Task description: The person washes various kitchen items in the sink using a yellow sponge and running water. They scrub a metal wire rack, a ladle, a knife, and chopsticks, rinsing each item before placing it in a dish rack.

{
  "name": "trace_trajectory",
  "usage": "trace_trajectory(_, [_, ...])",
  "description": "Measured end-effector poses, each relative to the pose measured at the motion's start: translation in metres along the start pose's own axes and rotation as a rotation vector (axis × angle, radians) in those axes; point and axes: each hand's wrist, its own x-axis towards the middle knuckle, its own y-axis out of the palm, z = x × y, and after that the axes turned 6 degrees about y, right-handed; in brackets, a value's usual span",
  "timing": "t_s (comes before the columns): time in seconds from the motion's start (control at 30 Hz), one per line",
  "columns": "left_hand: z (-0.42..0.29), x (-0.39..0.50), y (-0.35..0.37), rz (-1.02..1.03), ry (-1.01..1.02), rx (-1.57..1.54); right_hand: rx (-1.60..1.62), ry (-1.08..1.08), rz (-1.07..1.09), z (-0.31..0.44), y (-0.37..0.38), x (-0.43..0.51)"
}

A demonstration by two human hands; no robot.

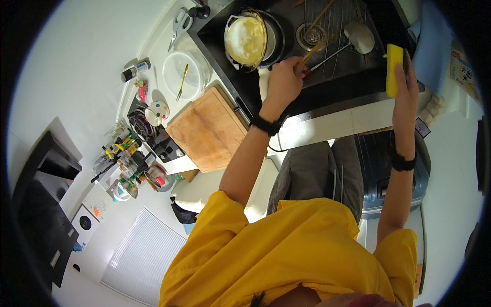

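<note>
My left hand [285, 78] is over the front left of a black sink [345, 82], gripping a wooden chopstick [313, 51]. The handle end of a metal ladle [359, 37] reaches its fingertips; whether the hand holds that too, I cannot tell. In my right hand [408, 86] is a yellow sponge [394, 71] with a dark scouring side, raised at the sink's right edge. Left in the sink, a yellowish bowl with white foam [245, 40] rests on other dishes in a dark pan [279, 30]. A pale handle [264, 82] sticks out below my left hand.
A wire rack [337, 19] lies in the sink beside the drain [311, 37]. The counter at left holds scissors [180, 25], a plastic tub [178, 73] with a small fork [183, 82], a wooden cutting board [209, 130] and a dotted cup [156, 113]. A blue cloth [433, 46] hangs at right.
</note>
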Motion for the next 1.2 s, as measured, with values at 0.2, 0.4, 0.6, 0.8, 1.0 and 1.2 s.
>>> trace_trajectory(0.2, [0.051, 0.038, 0.054, 0.199, 0.059, -0.137, 0.023, 0.201, -0.079, 0.021, -0.019, -0.018])
trace_trajectory(0.4, [0.023, 0.091, 0.067, 0.109, 0.174, 0.232, 0.126, 0.176, -0.036, 0.013, -0.042, -0.027])
trace_trajectory(0.6, [-0.001, 0.173, 0.097, 0.168, 0.036, 0.485, 0.150, 0.227, -0.059, 0.013, -0.051, -0.032])
trace_trajectory(0.8, [0.018, 0.198, 0.121, 0.124, -0.187, 0.805, 0.241, 0.251, -0.026, 0.014, -0.058, -0.043])
trace_trajectory(1.0, [0.045, 0.209, 0.126, 0.225, -0.110, 1.037, 0.240, 0.265, -0.007, 0.013, -0.067, -0.049])
trace_trajectory(1.2, [0.037, 0.200, 0.106, 0.173, 0.093, 1.054, 0.235, 0.244, -0.041, 0.009, -0.072, -0.044])
